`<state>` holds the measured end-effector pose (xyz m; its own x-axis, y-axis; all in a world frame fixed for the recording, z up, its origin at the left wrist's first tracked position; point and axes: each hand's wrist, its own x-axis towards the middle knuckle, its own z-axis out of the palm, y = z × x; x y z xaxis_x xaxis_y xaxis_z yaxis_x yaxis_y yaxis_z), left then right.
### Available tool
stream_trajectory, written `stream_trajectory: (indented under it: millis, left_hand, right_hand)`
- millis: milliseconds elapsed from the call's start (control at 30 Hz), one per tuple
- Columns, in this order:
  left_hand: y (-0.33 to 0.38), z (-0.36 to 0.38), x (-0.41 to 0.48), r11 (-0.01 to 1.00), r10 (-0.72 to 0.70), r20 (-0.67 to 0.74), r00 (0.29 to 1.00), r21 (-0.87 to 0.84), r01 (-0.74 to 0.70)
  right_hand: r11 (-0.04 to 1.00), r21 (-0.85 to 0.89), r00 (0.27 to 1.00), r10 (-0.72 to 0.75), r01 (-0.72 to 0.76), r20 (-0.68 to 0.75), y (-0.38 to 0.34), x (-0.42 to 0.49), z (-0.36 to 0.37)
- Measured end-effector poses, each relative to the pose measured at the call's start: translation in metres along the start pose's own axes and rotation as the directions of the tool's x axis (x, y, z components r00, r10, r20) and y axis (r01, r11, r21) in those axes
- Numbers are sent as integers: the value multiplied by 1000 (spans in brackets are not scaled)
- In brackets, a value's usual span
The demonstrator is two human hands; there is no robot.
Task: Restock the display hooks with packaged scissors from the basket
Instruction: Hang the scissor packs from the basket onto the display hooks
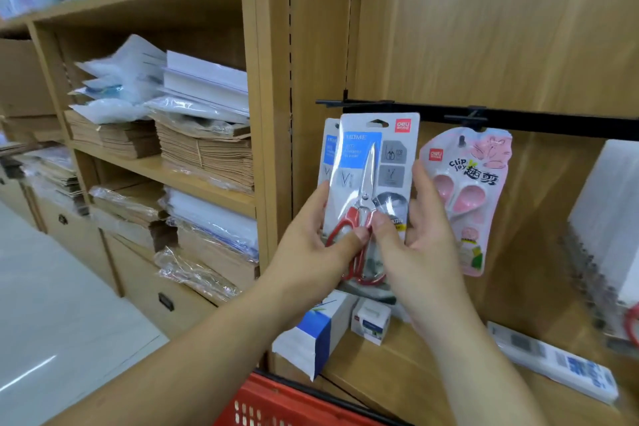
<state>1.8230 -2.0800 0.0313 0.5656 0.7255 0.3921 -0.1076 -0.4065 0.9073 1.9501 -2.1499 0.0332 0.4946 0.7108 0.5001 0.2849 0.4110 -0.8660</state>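
Both pinching scissors pack (375, 162): left hand (311, 244), right hand (422, 249); second pack (331, 154) mostly hidden behind; basket (273, 401) cropped.

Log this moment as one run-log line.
left-hand grip: on red-handled scissors pack; right-hand grip: same pack; pack: upright at black rail, seating unclear; neighbour: pink scissors pack hung; red basket: below

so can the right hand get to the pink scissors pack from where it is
Probably yes: the pink scissors pack hangs just beside the right hand with nothing between them, though that hand is gripping the red scissors pack.
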Motion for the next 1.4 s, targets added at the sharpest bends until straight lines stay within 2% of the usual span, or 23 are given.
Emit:
stream_trajectory:
  millis: [133, 333, 467, 533, 733, 867, 1000, 1100, 1267, 1333, 1400]
  left_hand:
    - [-10, -23, 12, 998, -59, -148, 987, -23, 56]
    - [-19, -38, 24, 984, -71, -139, 988, 153, 92]
    - [-31, -37, 26, 989, -76, -140, 987, 118, 93]
    - [-36, -37, 28, 988, -95, -149, 984, 111, 112]
    - [-58, -35, 63, 909, -57, -182, 982, 396, 126]
    - [-77, -32, 66, 917, -30, -213, 977, 383, 112]
    - [-87, -39, 26, 885, -74, -279, 957, 425, 193]
    - [-102, -45, -41, 878, -168, -267, 949, 398, 267]
    - [-154, -57, -177, 772, -340, -255, 905, 473, 423]
    - [-175, -60, -230, 717, -440, -240, 865, 487, 499]
    - [-188, -62, -274, 662, -534, -195, 822, 508, 551]
  right_hand:
    - [997, -43, 998, 69, -69, 6, -1, 0, 0]
    - [985, -120, 988, 137, -127, 78, 1, -3, 6]
    - [989, -110, 988, 109, -98, 105, 2, -1, 3]
    - [984, -110, 980, 151, -137, 131, 6, -1, 2]
    - [967, -215, 988, 148, -135, 48, 21, 1, 3]
    - [939, -315, 981, 173, -136, 92, 33, -3, -2]
    - [913, -395, 975, 171, -102, 143, 38, -16, -1]
    - [867, -487, 948, 238, -108, 212, 50, -39, 5]
    - [757, -650, 848, 388, -69, 362, 95, -132, 17]
    - [630, -776, 759, 499, 14, 419, 120, -172, 11]
    - [418, -895, 658, 631, 157, 410, 139, -206, -5]
